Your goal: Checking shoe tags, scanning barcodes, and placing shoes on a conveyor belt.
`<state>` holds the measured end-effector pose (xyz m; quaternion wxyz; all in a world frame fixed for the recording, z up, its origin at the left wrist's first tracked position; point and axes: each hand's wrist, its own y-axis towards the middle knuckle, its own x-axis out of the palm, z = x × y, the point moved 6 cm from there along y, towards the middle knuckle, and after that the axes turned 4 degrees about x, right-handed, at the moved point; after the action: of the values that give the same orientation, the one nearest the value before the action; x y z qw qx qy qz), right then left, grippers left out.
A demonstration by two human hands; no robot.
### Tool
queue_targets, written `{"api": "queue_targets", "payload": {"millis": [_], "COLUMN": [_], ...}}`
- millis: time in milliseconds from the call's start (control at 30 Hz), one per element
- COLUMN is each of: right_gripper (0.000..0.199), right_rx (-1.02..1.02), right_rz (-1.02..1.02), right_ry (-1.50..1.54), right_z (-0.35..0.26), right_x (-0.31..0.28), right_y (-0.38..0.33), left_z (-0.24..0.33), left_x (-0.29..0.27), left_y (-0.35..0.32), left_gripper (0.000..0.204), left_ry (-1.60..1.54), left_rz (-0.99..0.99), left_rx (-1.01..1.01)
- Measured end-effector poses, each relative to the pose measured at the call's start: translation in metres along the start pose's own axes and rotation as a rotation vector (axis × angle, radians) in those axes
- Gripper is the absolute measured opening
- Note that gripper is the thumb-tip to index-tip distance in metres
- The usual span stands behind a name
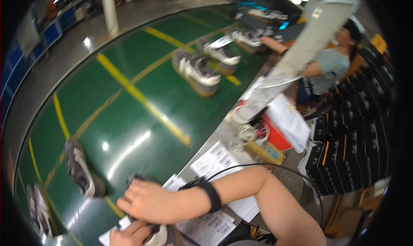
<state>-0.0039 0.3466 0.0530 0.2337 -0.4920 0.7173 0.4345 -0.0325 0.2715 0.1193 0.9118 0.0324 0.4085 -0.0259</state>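
Broadly, the green conveyor belt (142, 117) with yellow stripes carries grey-and-white sneakers, one pair (202, 63) far up the belt and another sneaker (81, 168) just left of the hands. Stacked black shoe boxes (352, 138) stand at the right, closed. At the belt's near edge the right hand (150, 201) lies curled over a grey sneaker (161, 233), apparently gripping it, while the left hand (129, 236) closes on it from below.

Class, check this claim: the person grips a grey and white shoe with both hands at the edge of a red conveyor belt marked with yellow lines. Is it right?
Not quite. The head view shows the conveyor belt is green, not red. The rest holds: the right hand and left hand grip a grey and white shoe, and the yellow lines cross the belt.
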Motion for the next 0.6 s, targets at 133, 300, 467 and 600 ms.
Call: {"api": "queue_targets", "payload": {"millis": [133, 300, 467, 600], "right_gripper": [0.023, 0.01, 0.002, 0.003], "right_rx": [0.008, 0.075, 0.259, 0.331], "right_rz": [0.009, 0.001, -0.162, -0.213], "right_ry": [0.047, 0.275, 0.517, 0.532], "right_z": [0.032, 0.066, 0.091, 0.102], "right_x": [-0.024, -0.038, -0.029, -0.028], "right_y": [-0.009, 0.011, 0.026, 0.03], "left_z": [-0.008, -0.017, -0.028, -0.031], "left_x": [0.014, 0.008, 0.005, -0.001], "left_y": [0.026, 0.042, 0.039, 0.043], "left_gripper": [0.044, 0.044, 0.045, 0.026], "left_ry": [0.032, -0.092, -0.156, -0.12], "left_rz": [-0.048, -0.02, 0.11, 0.008], "left_rx": [0.032, 0.019, -0.009, -0.084]}}
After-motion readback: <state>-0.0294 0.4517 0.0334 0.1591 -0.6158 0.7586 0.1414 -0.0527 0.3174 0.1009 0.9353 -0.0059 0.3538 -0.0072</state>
